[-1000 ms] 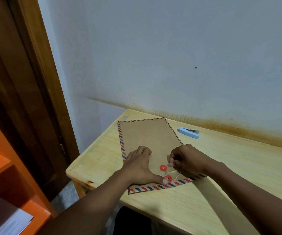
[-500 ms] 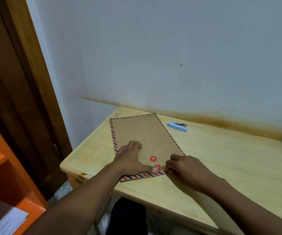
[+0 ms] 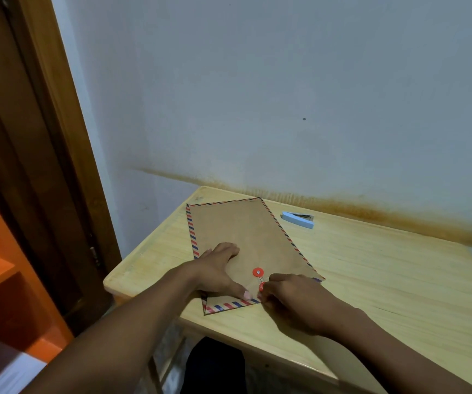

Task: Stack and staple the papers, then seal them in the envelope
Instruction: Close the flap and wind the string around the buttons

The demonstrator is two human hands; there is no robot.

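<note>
A brown envelope [image 3: 243,231] with a red-and-blue striped border lies flat on the wooden table [image 3: 371,280], its flap end toward me. Two red closure discs sit near that end; the upper disc [image 3: 258,272] is fully visible, the lower one [image 3: 261,286] is partly covered by my fingers. My left hand [image 3: 219,273] presses flat on the envelope, thumb near the striped edge. My right hand [image 3: 291,294] pinches the thin closure string at the lower disc. The papers are hidden from view.
A light blue stapler [image 3: 297,219] lies on the table beyond the envelope, near the wall. A wooden door frame [image 3: 58,137] and an orange shelf [image 3: 7,280] stand to the left. The table's left edge is close to the envelope.
My right hand moved from above the discs down and toward the lower disc, fingers now pinched at it. The left hand kept pressing the envelope. The camera view shifted.
</note>
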